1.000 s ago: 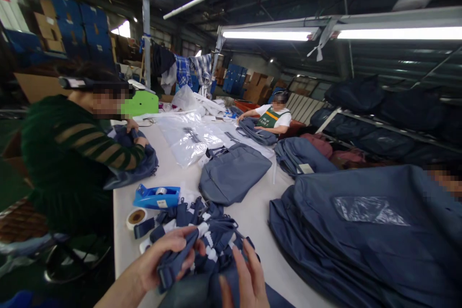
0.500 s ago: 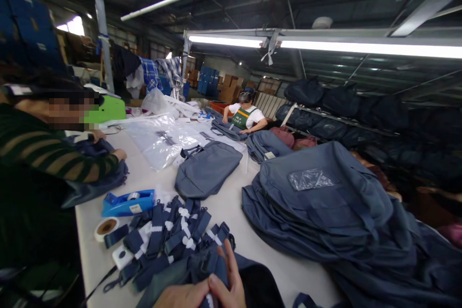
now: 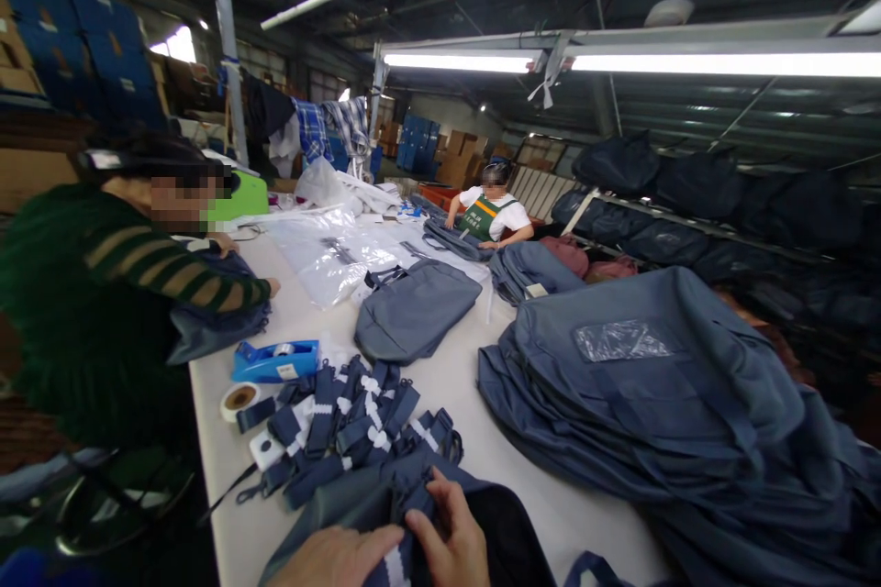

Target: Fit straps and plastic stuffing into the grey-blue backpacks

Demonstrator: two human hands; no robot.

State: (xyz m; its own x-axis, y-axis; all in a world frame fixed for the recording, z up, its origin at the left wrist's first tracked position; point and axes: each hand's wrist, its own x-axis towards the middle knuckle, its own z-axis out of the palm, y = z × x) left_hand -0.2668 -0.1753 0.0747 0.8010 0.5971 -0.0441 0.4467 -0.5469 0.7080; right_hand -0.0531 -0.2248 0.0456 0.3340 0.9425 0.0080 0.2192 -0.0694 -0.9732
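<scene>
At the bottom edge my left hand and my right hand meet over a blue bag that lies open toward me. Both hands pinch a folded blue strap with a white band between their fingers. Just beyond them lies a pile of several folded blue straps, each bound with a white band.
A tall stack of blue bags fills the right of the white table. A blue tape dispenser and a tape roll lie left. One flat bag rests mid-table. A person in green sits at left; another person works at the far end.
My hands dropped from the strap pile toward me and now pinch one strap over the open bag. The view swung right, then slightly back left.
</scene>
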